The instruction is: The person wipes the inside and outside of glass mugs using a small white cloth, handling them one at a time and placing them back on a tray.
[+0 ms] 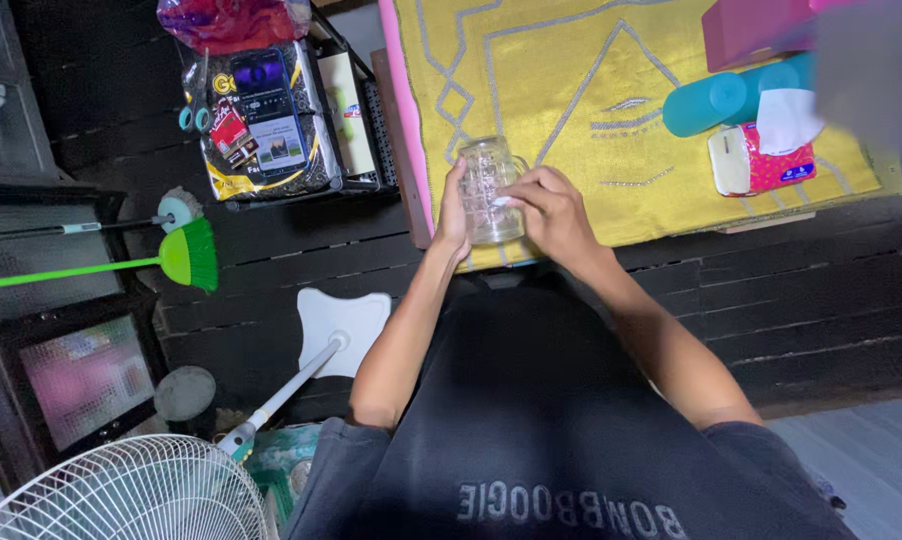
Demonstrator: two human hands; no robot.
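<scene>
A clear glass mug with a handle is held up in front of my chest, over the near edge of a yellow patterned cloth. My left hand grips the mug's left side from behind. My right hand wraps its right side, with the fingertips pressed against the glass. Whether the mug contains anything cannot be told.
A teal cylinder, a white and pink tissue pack and a maroon box lie on the cloth at right. To the left stand a rack with packages, a green broom, a white mop and a white fan.
</scene>
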